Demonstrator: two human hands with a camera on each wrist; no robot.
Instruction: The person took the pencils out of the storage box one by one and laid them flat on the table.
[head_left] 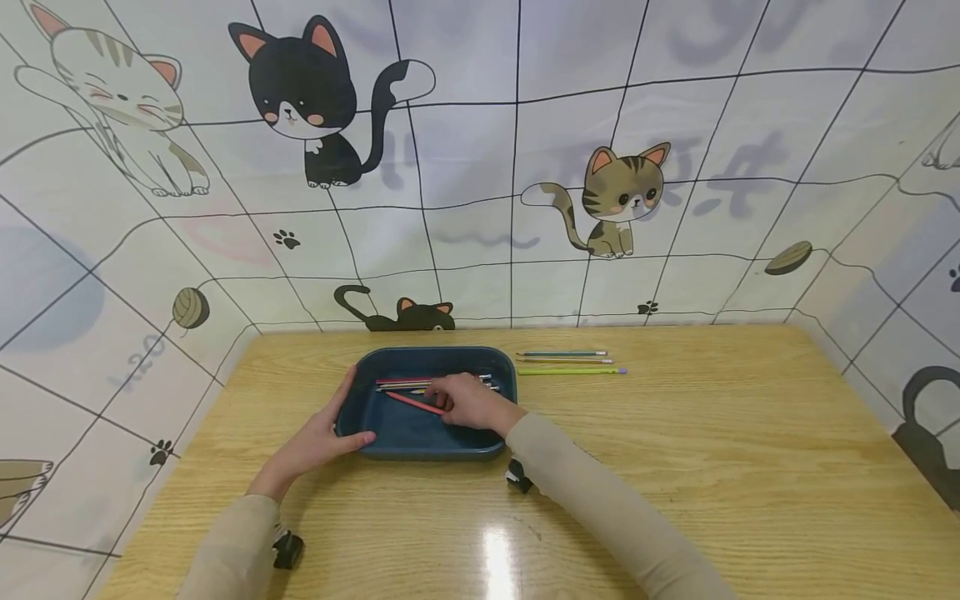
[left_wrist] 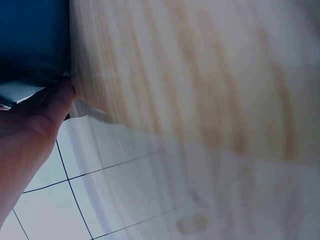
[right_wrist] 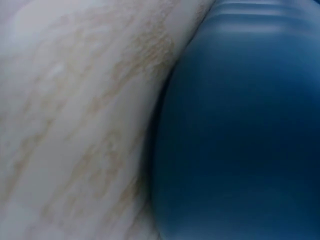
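Note:
A dark blue rectangular tray (head_left: 420, 450) sits on the wooden table. My left hand (head_left: 322, 433) holds its left front corner, thumb at the front rim and fingers along the left side. One finger of that hand meets the tray's outer wall (left_wrist: 32, 40) in the left wrist view. Reaching inside the tray, my right hand (head_left: 468, 402) pinches the right end of a red pencil (head_left: 412, 402), which lies slanted. Behind it several pencils (head_left: 401, 384) lie side by side, partly covered by the hand. The right wrist view shows only the tray's blue wall (right_wrist: 240, 125) and table.
Right of the tray, a teal pencil (head_left: 562, 353), a brownish pencil (head_left: 566, 361) and a yellow-green pencil (head_left: 570, 372) lie roughly parallel on the table (head_left: 675, 450). A cat-patterned sheet (head_left: 480, 250) stands along the table's back and sides.

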